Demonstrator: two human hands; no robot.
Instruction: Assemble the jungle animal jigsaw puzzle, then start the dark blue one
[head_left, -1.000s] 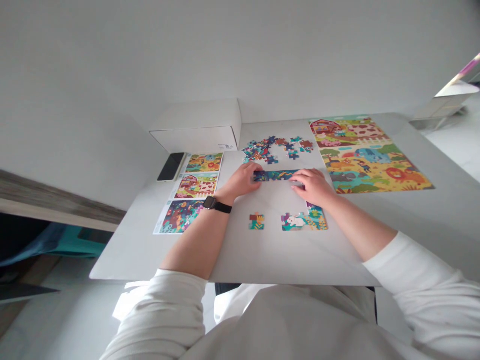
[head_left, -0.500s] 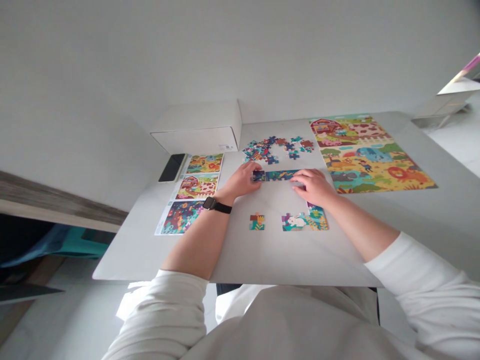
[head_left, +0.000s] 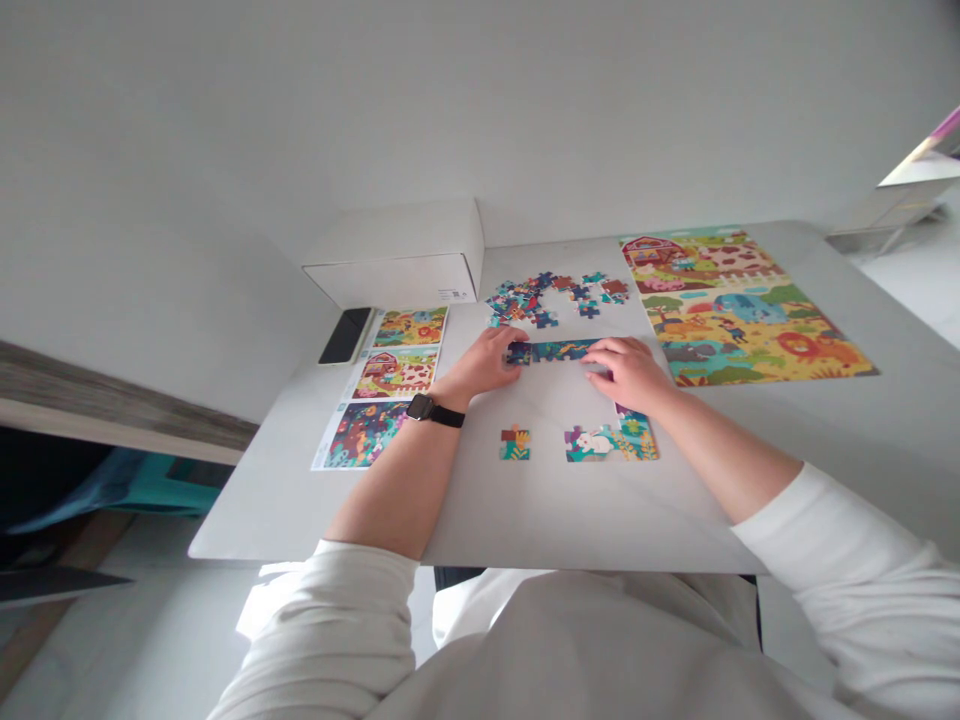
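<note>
My left hand [head_left: 491, 360] grips a dark blue puzzle piece [head_left: 518, 353] between thumb and fingers, at the left end of a row of joined pieces. That dark blue puzzle strip [head_left: 559, 350] runs between my hands; its right end is partly hidden under the fingers of my right hand [head_left: 626, 367], which are closed on it. Closer to me lies a group of joined pieces with a white rabbit [head_left: 596, 443], partly covered by my right forearm. A single piece with an orange plant [head_left: 515, 443] lies apart to its left.
Several loose puzzle pieces [head_left: 525, 297] are heaped beyond my hands. To the right lie assembled farm and safari puzzles [head_left: 742, 320]. On the left are a picture sheet [head_left: 394, 372], a phone [head_left: 346, 335] and a white box [head_left: 390, 278] against the wall.
</note>
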